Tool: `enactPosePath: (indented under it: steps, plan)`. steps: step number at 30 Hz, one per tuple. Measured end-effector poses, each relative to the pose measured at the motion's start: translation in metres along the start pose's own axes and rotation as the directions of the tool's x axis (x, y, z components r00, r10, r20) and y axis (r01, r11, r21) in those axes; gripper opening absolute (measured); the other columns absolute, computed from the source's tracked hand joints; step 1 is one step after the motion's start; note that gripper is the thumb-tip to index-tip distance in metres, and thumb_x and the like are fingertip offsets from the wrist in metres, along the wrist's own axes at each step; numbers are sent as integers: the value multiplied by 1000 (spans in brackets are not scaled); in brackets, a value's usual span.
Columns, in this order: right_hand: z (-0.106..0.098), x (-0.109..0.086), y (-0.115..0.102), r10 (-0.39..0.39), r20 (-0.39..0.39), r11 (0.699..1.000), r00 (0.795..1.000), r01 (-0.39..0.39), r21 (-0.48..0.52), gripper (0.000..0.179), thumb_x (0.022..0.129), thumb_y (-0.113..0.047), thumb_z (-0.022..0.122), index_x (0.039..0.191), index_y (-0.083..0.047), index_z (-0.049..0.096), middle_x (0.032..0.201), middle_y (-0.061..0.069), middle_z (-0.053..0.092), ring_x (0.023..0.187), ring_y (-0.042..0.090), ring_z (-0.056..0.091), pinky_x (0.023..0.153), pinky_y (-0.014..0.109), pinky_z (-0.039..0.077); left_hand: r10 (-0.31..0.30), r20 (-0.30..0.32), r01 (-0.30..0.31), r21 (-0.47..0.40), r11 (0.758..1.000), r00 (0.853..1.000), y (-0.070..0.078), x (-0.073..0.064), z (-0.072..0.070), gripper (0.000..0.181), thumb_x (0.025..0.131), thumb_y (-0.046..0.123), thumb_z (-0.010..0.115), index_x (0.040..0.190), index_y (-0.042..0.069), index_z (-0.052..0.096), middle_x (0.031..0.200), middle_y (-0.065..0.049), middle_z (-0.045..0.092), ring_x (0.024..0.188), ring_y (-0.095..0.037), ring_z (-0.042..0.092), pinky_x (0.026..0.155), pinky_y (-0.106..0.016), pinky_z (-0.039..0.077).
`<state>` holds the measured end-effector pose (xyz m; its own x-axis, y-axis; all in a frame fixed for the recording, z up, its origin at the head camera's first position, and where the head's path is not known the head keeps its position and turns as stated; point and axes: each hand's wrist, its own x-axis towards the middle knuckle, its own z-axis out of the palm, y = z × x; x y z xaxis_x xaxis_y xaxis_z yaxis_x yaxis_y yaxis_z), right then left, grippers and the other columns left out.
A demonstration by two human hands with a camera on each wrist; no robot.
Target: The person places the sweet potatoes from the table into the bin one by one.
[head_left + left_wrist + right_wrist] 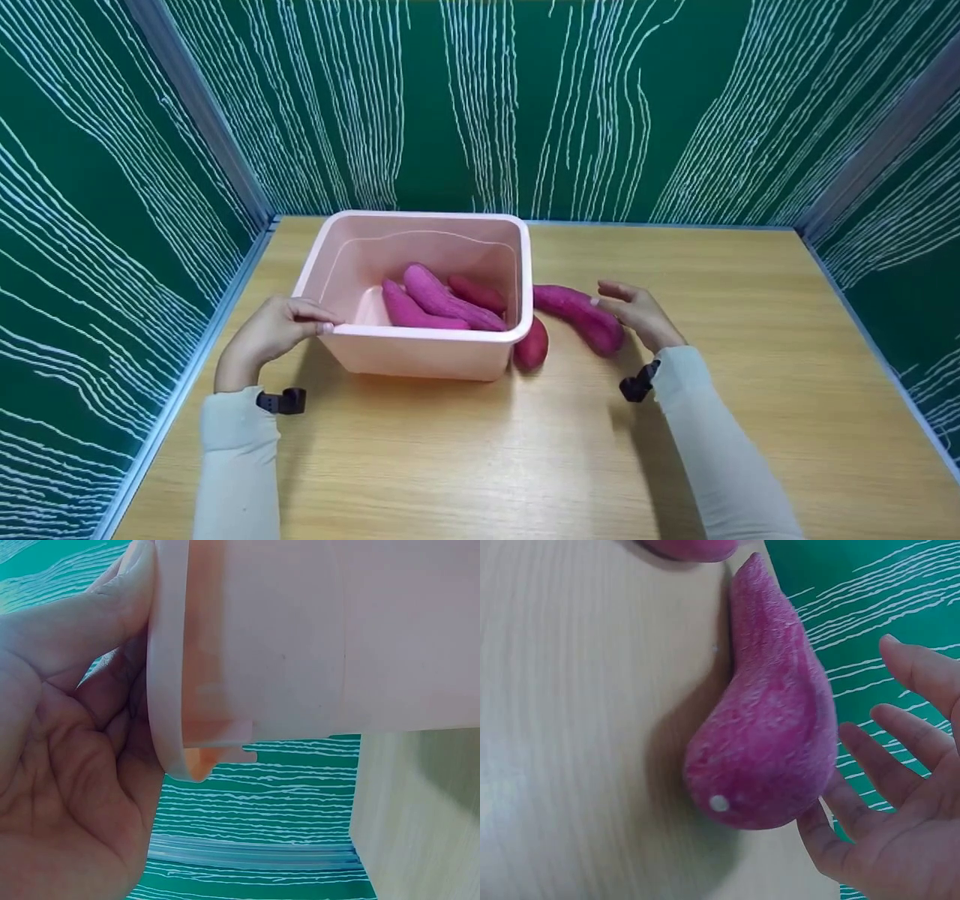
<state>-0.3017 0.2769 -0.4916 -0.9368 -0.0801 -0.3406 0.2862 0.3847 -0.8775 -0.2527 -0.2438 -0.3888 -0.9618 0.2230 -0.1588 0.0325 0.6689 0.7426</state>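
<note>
My left hand (271, 336) holds the rim of a pale pink plastic bin (420, 352) at its near left corner. In the left wrist view the thumb (124, 596) presses against the rim, and the other fingertips are partly hidden. Inside the bin lie a long purple sweet potato (442, 300) and two more partly covered ones. To the right of the bin, a curved sweet potato (772, 727) rests on the table. Beside its thick end is my right hand (641, 311), fingers spread and loosely bent, holding nothing; whether a fingertip touches it, I cannot tell.
A redder sweet potato (532, 346) sits against the bin's right side, partly hidden by it. The wooden table (465, 457) is bounded by green panels (420, 112) with white wavy lines at the back and both sides.
</note>
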Motion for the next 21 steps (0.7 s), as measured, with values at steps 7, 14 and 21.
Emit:
enactPosePath:
  steps: [7, 14, 21]
  plan:
    - [3, 3, 11, 44, 6, 999, 999, -44, 3, 75, 91, -38, 64, 152, -14, 28, 158, 10, 28, 147, 31, 16, 121, 53, 10, -23, 3, 23, -9, 1000, 1000, 0, 2, 0, 21, 90, 4, 65, 110, 5, 73, 127, -20, 61, 122, -38, 47, 103, -54, 43]
    - [6, 6, 22, 72, -2, 997, 997, -72, -3, 75, 90, -39, 65, 152, -15, 29, 160, 11, 23, 147, 33, 16, 120, 52, 12, 0, -9, 0, 6, 1000, 1000, -1, 2, 0, 21, 89, 4, 65, 108, 5, 73, 124, -20, 63, 120, -37, 48, 103, -53, 44]
    - [9, 7, 29, 60, -8, 998, 998, -60, -15, 76, 90, -40, 65, 151, -13, 30, 159, 15, 23, 145, 36, 19, 120, 52, 16, 4, -22, -3, 19, 1000, 1000, -1, 2, 2, 19, 89, 4, 65, 105, 6, 75, 117, -19, 67, 117, -35, 48, 101, -52, 46]
